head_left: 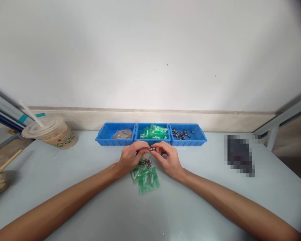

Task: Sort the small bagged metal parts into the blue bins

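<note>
Between the fingertips of my two hands is a small metal screw [152, 149], its details too small to make out. My left hand [132, 156] pinches it from the left, and my right hand [168, 158] pinches it from the right. Just below them on the table lies a little heap of similar dark-headed screws [145, 163]. Green plastic bags [148, 182] lie under and in front of that heap, with small metal pieces showing through. A bit of clear plastic [146, 156] shows between my hands, partly hidden.
Three blue trays stand in a row behind my hands: the left tray [103, 134] holds clear plastic, the middle tray [152, 142] green bags, the right tray [197, 137] loose screws. A lidded drink cup [62, 134] with a straw stands left. A blurred dark object [239, 154] lies right.
</note>
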The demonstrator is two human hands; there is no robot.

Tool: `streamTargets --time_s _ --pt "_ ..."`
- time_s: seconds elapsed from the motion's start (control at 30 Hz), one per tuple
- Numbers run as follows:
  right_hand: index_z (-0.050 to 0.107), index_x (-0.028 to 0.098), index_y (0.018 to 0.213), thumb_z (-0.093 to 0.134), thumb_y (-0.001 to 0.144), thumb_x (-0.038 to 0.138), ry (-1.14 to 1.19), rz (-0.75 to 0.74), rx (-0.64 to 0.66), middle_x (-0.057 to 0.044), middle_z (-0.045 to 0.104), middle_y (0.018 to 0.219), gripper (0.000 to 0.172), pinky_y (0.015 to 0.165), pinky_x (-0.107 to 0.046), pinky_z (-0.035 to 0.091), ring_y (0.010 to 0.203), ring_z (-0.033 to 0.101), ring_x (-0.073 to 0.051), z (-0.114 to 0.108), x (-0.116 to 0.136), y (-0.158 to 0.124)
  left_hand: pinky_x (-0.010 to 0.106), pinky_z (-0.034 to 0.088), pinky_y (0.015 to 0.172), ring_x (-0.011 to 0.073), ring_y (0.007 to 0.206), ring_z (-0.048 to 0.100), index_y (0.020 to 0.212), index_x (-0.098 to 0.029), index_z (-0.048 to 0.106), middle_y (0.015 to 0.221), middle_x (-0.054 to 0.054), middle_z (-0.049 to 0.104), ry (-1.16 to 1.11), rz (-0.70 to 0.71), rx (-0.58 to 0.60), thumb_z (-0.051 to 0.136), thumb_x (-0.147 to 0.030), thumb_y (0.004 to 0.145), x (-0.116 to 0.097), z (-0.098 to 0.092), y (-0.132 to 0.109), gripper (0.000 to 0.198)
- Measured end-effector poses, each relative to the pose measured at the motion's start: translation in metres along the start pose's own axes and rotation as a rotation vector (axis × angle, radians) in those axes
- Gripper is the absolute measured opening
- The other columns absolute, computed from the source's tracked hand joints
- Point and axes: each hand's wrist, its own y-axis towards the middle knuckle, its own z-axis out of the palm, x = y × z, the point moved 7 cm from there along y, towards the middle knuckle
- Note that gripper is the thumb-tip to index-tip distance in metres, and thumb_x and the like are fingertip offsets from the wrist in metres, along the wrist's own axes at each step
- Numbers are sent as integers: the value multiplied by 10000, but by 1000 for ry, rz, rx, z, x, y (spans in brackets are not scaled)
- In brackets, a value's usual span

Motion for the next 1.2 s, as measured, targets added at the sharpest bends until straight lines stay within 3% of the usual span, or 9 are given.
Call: streamTargets --time_s 0.73,1.2 --pt "660 204 931 600 888 269 -43 -74 -17 1 537 707 98 606 -266 428 651 510 -140 -1 7 -2 211 561 659 125 766 686 978 -186 596 847 22 708 -3 27 -36 618 -108 856 -1 -2 -2 146" --pt "637 193 965 589 893 255 1 -31 -48 5 520 725 107 595 -253 416 634 485 -127 -4 5 -2 183 548 660 110 755 688 962 -176 611 846 15 717 5 -4 -34 609 -107 861 0 -2 -3 123"
